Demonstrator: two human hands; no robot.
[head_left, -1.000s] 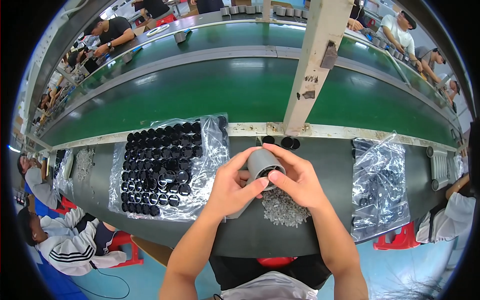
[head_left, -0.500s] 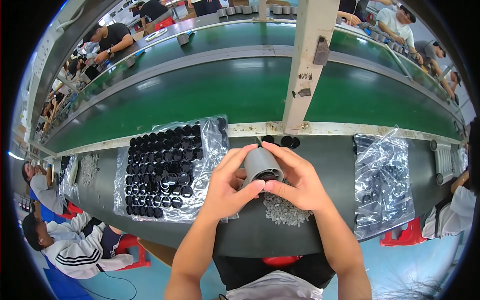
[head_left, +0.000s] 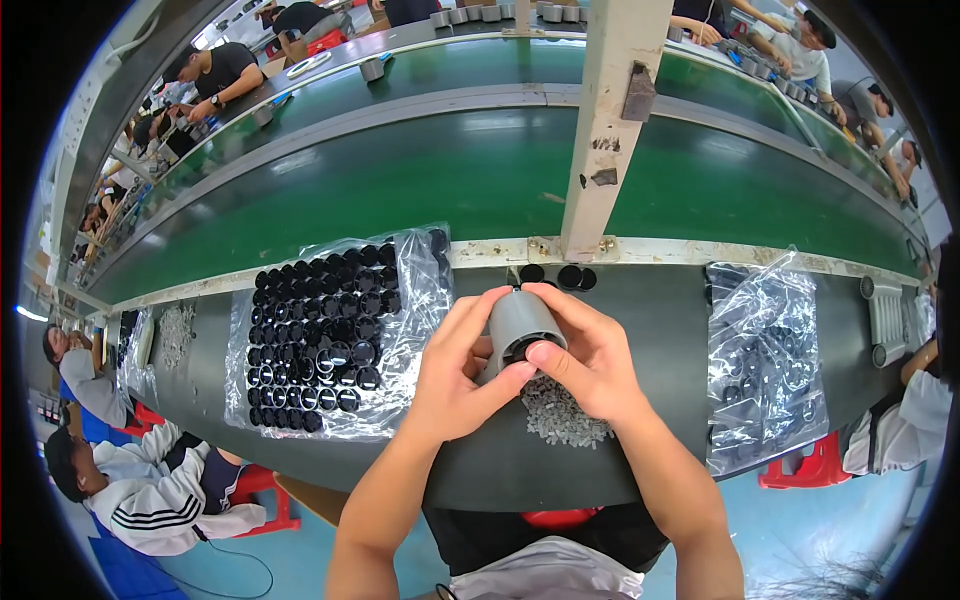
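Observation:
A grey cylindrical housing (head_left: 522,318) is held between my two hands over the dark table, its open end tilted toward me. My left hand (head_left: 462,365) is closed round its left side, with the thumb at the lower rim. On the other side my right hand (head_left: 592,360) grips it, the thumb lying over the open end. A dark round part shows inside the opening, partly covered by that thumb. Just below the housing lies a heap of small clear plastic pieces (head_left: 568,418). Several black round caps (head_left: 570,277) rest beyond my fingertips.
At the left, a clear plastic bag (head_left: 415,300) bears rows of black round caps (head_left: 325,335). Another bag (head_left: 765,370) lies at the right, near grey tubes (head_left: 886,325). Past a metal rail runs a green conveyor belt (head_left: 400,190), with an upright post (head_left: 612,130) before it. Co-workers sit on both sides.
My right thumb has shifted left and up over the housing's open end, while the left thumb stays at the rim. Both hands still hold the housing in nearly the same place.

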